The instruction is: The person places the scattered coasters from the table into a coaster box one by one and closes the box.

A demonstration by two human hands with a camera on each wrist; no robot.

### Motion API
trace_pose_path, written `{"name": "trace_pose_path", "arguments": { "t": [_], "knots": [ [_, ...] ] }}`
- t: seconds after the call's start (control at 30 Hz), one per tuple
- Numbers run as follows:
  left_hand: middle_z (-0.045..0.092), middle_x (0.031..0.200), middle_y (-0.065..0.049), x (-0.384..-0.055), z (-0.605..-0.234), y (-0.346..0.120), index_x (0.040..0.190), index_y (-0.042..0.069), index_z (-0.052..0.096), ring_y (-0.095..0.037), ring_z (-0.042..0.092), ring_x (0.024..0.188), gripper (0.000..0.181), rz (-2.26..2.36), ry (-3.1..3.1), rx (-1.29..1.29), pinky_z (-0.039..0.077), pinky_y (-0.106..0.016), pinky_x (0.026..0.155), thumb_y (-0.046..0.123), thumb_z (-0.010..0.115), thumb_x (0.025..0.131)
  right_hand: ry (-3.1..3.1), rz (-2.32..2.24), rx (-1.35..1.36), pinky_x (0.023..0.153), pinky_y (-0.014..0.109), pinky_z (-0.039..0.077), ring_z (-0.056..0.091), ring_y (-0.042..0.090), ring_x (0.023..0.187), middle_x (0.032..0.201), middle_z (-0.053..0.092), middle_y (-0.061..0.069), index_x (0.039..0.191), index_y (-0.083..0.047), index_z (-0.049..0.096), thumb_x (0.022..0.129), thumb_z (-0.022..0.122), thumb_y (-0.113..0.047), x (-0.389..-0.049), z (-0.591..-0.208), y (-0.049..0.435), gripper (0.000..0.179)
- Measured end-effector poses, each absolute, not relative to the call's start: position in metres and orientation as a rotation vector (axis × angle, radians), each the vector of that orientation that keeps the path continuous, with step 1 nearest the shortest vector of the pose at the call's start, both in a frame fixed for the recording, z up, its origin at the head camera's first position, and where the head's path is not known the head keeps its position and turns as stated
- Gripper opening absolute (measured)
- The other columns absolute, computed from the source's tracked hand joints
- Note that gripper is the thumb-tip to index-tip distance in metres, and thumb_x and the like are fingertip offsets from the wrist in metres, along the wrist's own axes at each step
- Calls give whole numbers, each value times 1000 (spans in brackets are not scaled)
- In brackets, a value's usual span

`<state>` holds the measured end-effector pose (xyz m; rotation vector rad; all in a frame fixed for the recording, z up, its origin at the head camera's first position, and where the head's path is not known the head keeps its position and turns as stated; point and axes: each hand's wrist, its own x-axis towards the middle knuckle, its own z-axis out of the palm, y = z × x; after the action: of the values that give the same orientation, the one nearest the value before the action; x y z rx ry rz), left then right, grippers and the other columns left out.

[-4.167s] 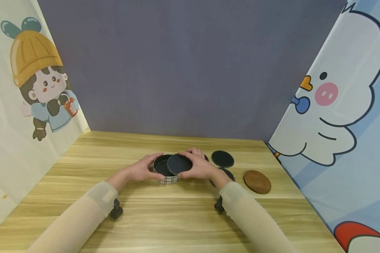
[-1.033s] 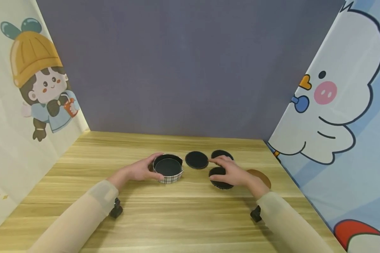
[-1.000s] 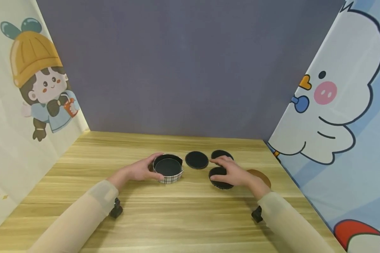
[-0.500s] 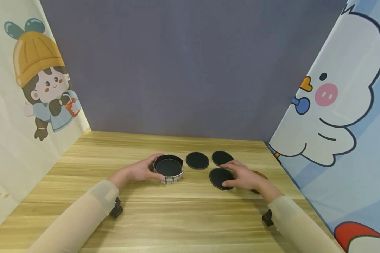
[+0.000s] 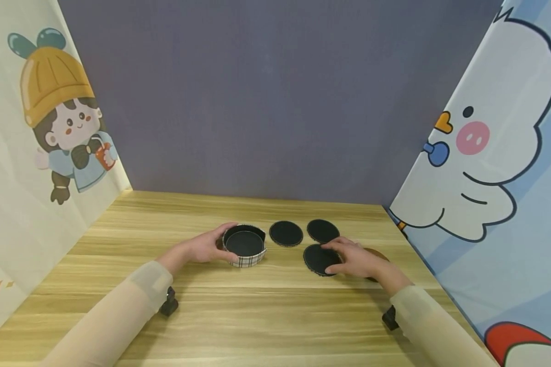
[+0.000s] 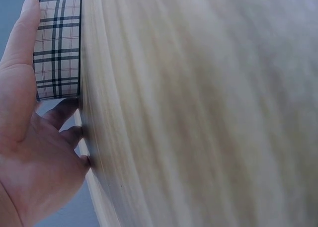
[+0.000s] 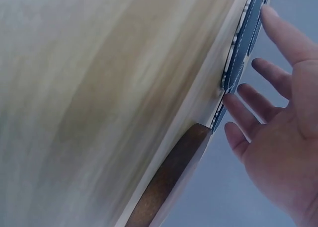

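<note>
We see the left hand [image 5: 207, 246] grasping a plaid holder [image 5: 247, 261], its thumb along the near wall and its fingers round the side toward the left edge; the holder stands on the wood-grain tabletop [image 5: 257, 316], just left of the middle and toward the far edge; it is round and black inside, and its wall has a gap on the side facing the right edge; the right hand [image 5: 355, 259] is released, its fingers loosely bent and apart over the near black disc [image 5: 317, 259], though we cannot tell whether a fingertip touches it; that disc lies flat, right of the middle; beyond it, closer to the far edge, lie the middle black disc [image 5: 286, 233], just beside the holder, and the far black disc [image 5: 323, 231], nearer the far right corner; toward the right edge we find a brown wooden disc [image 5: 378, 252], partly hidden by the right hand; pale sleeves [image 5: 115, 311] cover both forearms; a grey backdrop [image 5: 257, 102] rises behind the far edge, with cartoon-printed panels [image 5: 496, 204] along the left and right edges.
</note>
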<state>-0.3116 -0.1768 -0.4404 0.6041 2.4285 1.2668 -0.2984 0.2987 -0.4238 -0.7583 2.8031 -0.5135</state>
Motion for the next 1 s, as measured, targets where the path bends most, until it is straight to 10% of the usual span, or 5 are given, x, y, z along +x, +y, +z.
{"name": "trace_pose_path", "arguments": {
  "t": [1.0],
  "knots": [
    [44,169,-29,-309,-437,-176,177,15,15,-50,44,156,118,1271,2412,598,27,-68,131,37,93,91,2782,-484,-802,122,81,26,35,58,157,167,46,24,154,-18,64,95,86,-49,-285,-429,288,70]
  ]
}}
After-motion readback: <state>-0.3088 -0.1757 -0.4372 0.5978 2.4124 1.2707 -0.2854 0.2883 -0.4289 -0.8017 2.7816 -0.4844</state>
